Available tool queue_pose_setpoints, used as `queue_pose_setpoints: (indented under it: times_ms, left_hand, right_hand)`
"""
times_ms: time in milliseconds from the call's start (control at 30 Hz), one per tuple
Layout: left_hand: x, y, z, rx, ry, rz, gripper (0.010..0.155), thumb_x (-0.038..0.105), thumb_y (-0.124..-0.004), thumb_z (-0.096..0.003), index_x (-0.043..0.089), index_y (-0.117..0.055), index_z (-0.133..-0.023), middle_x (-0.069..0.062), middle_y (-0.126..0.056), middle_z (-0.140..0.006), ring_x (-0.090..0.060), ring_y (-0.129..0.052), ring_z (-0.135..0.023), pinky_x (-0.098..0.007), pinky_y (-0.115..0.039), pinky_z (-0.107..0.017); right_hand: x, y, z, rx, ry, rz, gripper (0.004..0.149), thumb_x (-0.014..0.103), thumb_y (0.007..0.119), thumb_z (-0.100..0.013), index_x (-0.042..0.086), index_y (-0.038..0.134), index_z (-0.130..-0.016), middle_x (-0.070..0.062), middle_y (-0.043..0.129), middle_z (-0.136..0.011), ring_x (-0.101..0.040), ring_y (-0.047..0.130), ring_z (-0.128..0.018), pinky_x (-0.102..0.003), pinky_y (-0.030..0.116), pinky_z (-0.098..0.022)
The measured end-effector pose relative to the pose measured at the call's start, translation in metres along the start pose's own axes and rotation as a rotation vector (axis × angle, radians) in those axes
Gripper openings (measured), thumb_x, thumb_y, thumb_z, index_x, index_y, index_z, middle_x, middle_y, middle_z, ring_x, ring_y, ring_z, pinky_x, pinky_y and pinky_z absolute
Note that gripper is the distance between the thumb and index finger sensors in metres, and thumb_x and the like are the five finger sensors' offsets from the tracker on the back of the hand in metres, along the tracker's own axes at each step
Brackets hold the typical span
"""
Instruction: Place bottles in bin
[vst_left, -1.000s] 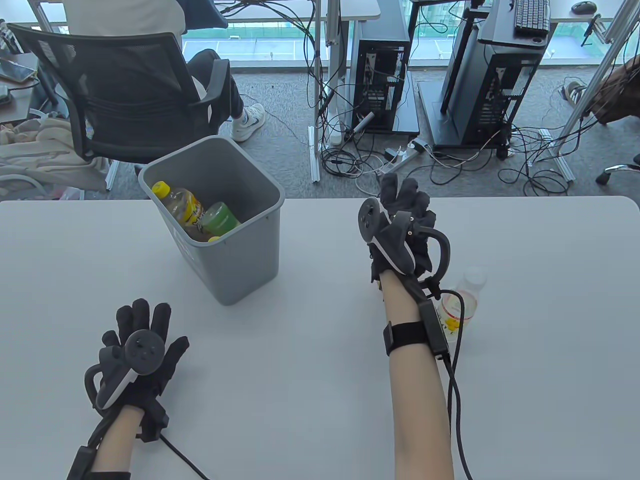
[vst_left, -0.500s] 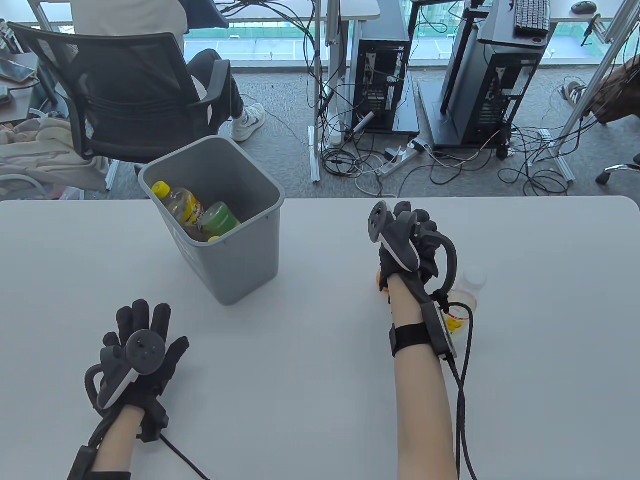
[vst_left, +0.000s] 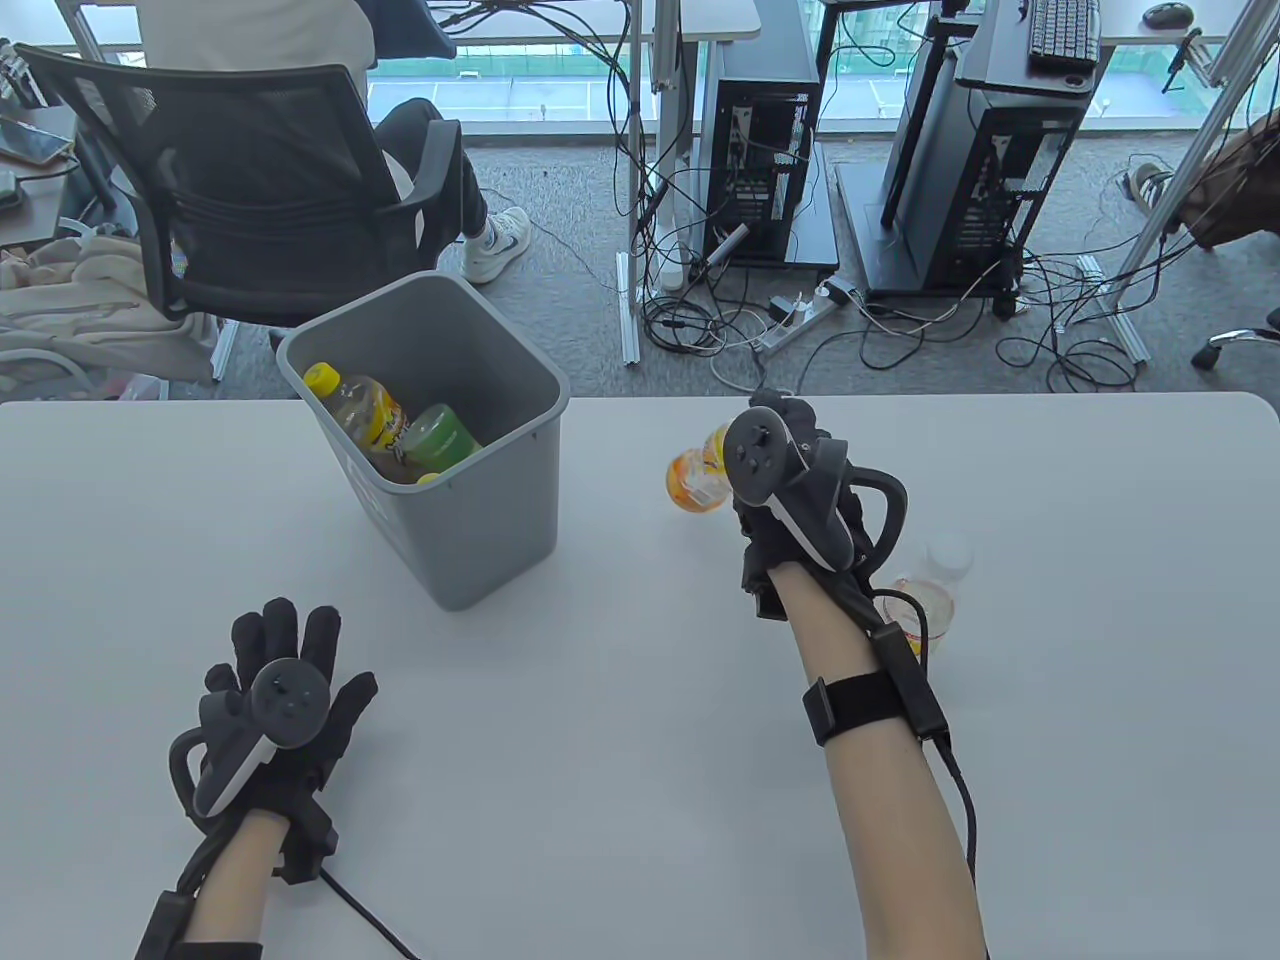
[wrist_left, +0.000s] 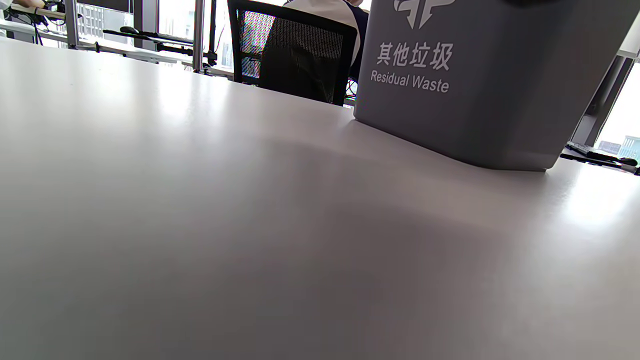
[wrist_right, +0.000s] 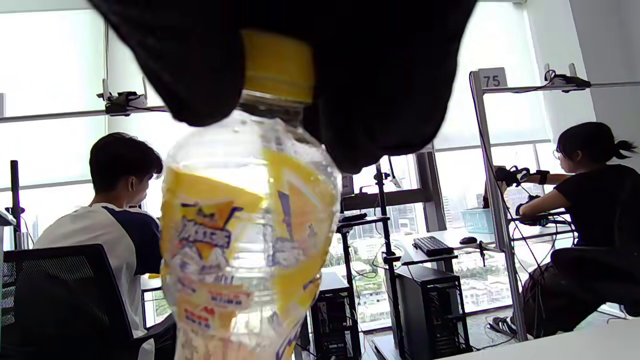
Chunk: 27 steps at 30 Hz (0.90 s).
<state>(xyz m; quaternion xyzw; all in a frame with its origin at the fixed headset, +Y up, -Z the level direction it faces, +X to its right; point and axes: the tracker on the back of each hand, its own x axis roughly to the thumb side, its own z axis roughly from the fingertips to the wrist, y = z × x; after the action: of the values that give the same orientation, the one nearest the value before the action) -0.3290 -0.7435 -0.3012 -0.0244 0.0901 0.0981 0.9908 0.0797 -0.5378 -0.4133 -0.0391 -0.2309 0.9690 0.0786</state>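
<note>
1. Nearest me, the left hand (vst_left: 285, 705) lies flat on the pale, matte tabletop (vst_left: 620, 760), fingers spread, gripping nothing.
2. Just beyond the right forearm, 1 clear bottle with a white cap (vst_left: 935, 590) waits on the tabletop, partly hidden by the arm.
3. The right hand (vst_left: 790, 490) grips an orange-labelled bottle (vst_left: 695, 475) up by its yellow cap; in the right wrist view the clear, ribbed body hangs down from the gloved fingers (wrist_right: 380, 90).
4. The move turns on this: the grey bin (vst_left: 455, 470) stands to the left of the held bottle, well apart from it, so the right hand must travel leftward.
5. The bin is smooth plastic, tapered, open-topped, with 2 bottles (vst_left: 400, 425) already lying inside, 1 yellow-capped and 1 green.
</note>
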Motion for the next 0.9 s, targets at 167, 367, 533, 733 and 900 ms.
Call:
queue_pose_setpoints:
  times_ms: [167, 367, 533, 733, 900]
  left_hand:
    - [0.0, 0.0, 0.0, 0.005, -0.005, -0.002, 0.08, 0.071, -0.053, -0.0497, 0.038, -0.024, -0.117, 0.0, -0.008, -0.128, -0.033, -0.006, -0.12, -0.066, -0.023, -0.085]
    - [-0.001, 0.0, -0.001, 0.005, -0.004, 0.009, 0.081, 0.071, -0.053, -0.0496, 0.038, -0.024, -0.117, 0.0, -0.008, -0.128, -0.033, -0.006, -0.12, -0.066, -0.023, -0.085]
    - [-0.001, 0.0, 0.0, 0.007, -0.005, 0.011, 0.08, 0.071, -0.053, -0.0496, 0.038, -0.024, -0.117, 0.0, -0.008, -0.128, -0.033, -0.006, -0.12, -0.066, -0.023, -0.085]
    - [-0.001, -0.001, -0.001, 0.018, -0.012, 0.02, 0.081, 0.071, -0.054, -0.0495, 0.039, -0.023, -0.117, 0.0, -0.008, -0.128, -0.033, -0.007, -0.121, -0.066, -0.024, -0.085]
    - [-0.001, -0.001, -0.001, 0.008, -0.01, 0.019, 0.081, 0.071, -0.054, -0.0495, 0.039, -0.023, -0.117, 0.0, -0.008, -0.128, -0.033, -0.006, -0.12, -0.066, -0.023, -0.085]
  right_hand:
    - [0.031, -0.037, 0.005, -0.216, -0.064, -0.028, 0.053, 0.038, 0.084, -0.049, 0.023, 0.067, -0.097, -0.006, 0.079, -0.099, -0.031, 0.095, -0.077, -0.036, 0.09, -0.057]
    - [0.065, -0.06, 0.014, -0.31, -0.153, -0.153, 0.053, 0.04, 0.082, -0.051, 0.025, 0.063, -0.098, -0.004, 0.075, -0.102, -0.029, 0.092, -0.082, -0.034, 0.088, -0.061]
    - [0.102, -0.051, 0.029, -0.271, -0.264, -0.222, 0.053, 0.041, 0.081, -0.052, 0.027, 0.061, -0.099, -0.002, 0.074, -0.103, -0.028, 0.092, -0.083, -0.033, 0.088, -0.062]
    - [0.135, -0.025, 0.038, -0.185, -0.299, -0.259, 0.052, 0.041, 0.083, -0.05, 0.027, 0.064, -0.097, -0.001, 0.076, -0.102, -0.028, 0.093, -0.082, -0.033, 0.089, -0.061]
    - [0.15, -0.003, 0.04, -0.122, -0.304, -0.255, 0.054, 0.042, 0.082, -0.051, 0.027, 0.063, -0.099, -0.002, 0.075, -0.104, -0.027, 0.092, -0.083, -0.032, 0.088, -0.062]
